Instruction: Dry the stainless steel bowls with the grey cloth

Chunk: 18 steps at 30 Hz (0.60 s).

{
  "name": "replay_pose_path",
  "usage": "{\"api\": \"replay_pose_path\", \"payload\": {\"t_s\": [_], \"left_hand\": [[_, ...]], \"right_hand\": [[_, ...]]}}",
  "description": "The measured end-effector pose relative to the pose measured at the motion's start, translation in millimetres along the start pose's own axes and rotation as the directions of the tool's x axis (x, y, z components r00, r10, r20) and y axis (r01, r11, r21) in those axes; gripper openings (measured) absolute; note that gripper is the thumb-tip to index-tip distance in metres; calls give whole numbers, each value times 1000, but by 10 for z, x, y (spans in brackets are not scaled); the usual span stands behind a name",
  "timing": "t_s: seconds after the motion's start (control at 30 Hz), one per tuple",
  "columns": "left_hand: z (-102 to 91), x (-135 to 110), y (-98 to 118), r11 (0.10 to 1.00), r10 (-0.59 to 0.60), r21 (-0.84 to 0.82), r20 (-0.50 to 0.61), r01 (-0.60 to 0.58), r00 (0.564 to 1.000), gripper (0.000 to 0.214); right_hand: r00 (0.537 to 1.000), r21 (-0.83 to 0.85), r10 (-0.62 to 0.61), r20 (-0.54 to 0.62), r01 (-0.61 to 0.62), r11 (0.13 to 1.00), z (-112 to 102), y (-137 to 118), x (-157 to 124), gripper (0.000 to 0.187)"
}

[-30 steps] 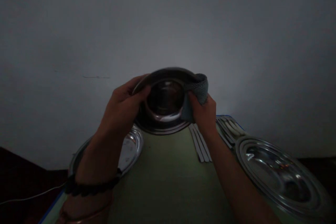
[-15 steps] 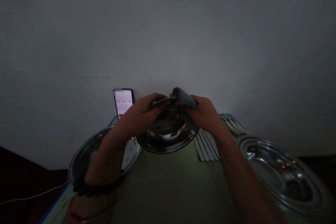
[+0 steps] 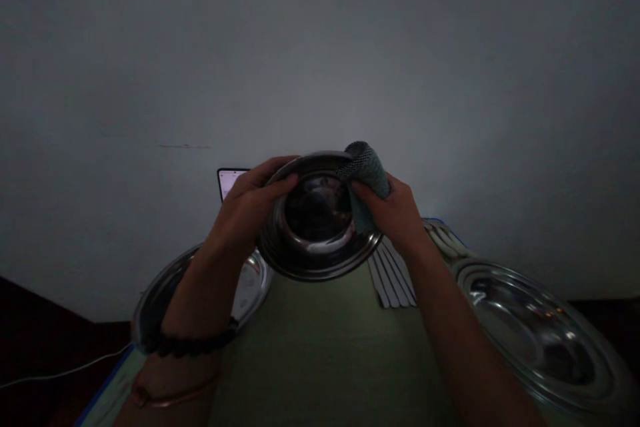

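Observation:
A shiny metal plate with a wide rim is held up above the table, its hollow tilted toward me. My left hand is closed on the plate's left rim, thumb on the inner side. Pinched in my right hand is a grey-green cloth, folded over the plate's upper right rim and pressed against it. The right fingers behind the cloth are hidden.
The green table stands against a grey wall. A metal basin is at left, a phone behind it. Several flat metal utensils, pale-handled cutlery and a large metal dish lie to the right.
The plate has tipped up from nearly edge-on, so its inside now faces me. Both hands rose slightly with it. The cloth spread out along the right rim, and my left hand now covers more of the phone.

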<state>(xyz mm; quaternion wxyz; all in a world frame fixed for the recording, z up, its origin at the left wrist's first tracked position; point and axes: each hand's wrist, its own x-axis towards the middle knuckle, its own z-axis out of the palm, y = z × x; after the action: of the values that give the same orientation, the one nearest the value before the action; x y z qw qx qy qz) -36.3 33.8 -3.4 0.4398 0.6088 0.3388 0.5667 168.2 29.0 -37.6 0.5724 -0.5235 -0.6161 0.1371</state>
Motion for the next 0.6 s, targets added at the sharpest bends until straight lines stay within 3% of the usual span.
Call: {"api": "replay_pose_path", "payload": {"t_s": [0.17, 0.27, 0.6], "left_hand": [[17, 12, -13, 996, 40, -79, -142, -52, 989, 23], [27, 2, 4, 995, 44, -84, -188, -61, 981, 23], [20, 0, -24, 1000, 23, -5, -57, -23, 998, 24]], "right_hand": [[976, -134, 32, 215, -3, 991, -100, 86, 21, 32], [964, -227, 88, 253, -29, 974, -164, 66, 20, 33], [956, -324, 112, 270, -19, 946, -165, 7, 13, 28]]}}
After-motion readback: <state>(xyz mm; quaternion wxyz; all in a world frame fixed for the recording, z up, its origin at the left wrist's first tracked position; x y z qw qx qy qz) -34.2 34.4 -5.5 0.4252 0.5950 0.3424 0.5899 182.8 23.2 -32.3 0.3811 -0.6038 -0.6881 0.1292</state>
